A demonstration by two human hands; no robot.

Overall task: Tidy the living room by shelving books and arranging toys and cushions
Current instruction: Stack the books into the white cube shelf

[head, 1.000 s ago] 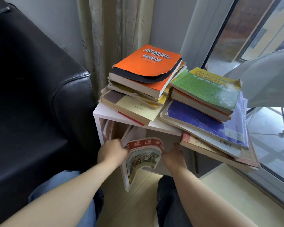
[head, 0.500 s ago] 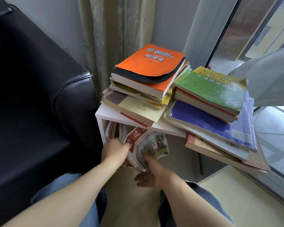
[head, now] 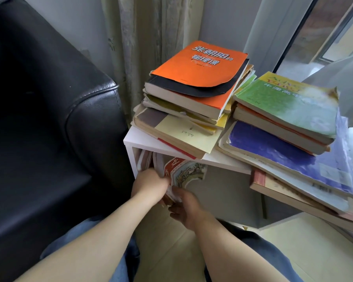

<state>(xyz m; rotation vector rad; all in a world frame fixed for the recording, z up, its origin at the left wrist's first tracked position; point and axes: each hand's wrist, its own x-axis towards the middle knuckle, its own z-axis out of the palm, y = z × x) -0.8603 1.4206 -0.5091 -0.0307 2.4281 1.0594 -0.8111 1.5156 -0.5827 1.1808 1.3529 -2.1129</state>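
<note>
Head view: we see left hand [head: 149, 185] grip curled on the red illustrated book [head: 184, 171], right hand [head: 189, 210] at its lower edge, grip unclear; book half inside white shelf [head: 135, 137], under stacked books [head: 198, 71], beside black sofa [head: 49, 119]

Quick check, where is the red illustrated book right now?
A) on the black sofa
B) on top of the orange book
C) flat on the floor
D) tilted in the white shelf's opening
D: the red illustrated book leans in the opening of the white shelf, left hand and right hand on it.
</note>
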